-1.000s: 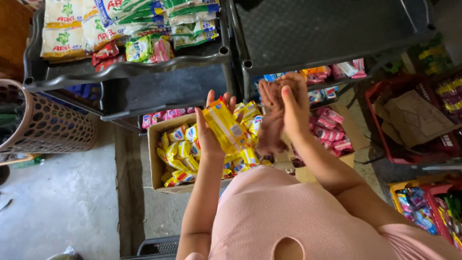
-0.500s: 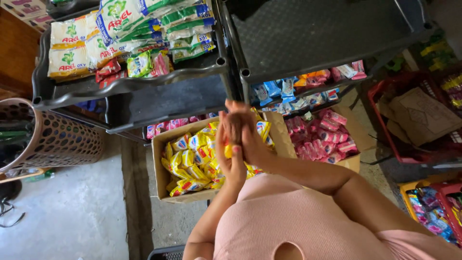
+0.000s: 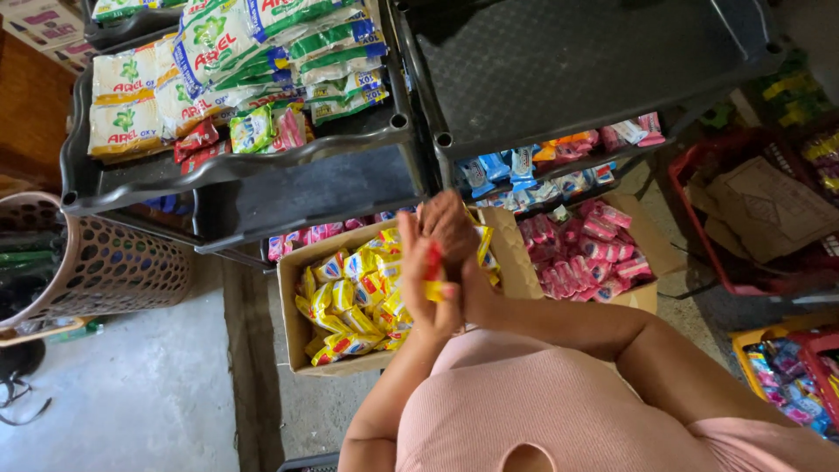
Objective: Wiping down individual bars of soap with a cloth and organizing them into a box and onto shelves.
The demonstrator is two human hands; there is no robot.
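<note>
Both hands now meet above the box (image 3: 301, 336) of yellow packets: the left hand (image 3: 430, 293) and right hand (image 3: 450, 229) have their fingers pressed together around a yellow packet (image 3: 434, 290), only a sliver of which peeks out between the palms. A second ago that packet stood upright in the left hand with the right hand spread beside it, so it has been gathered in and clasped, to judge by this. Beyond the box, the pink packs (image 3: 584, 253) and the rack (image 3: 262, 166) lie as before.
</note>
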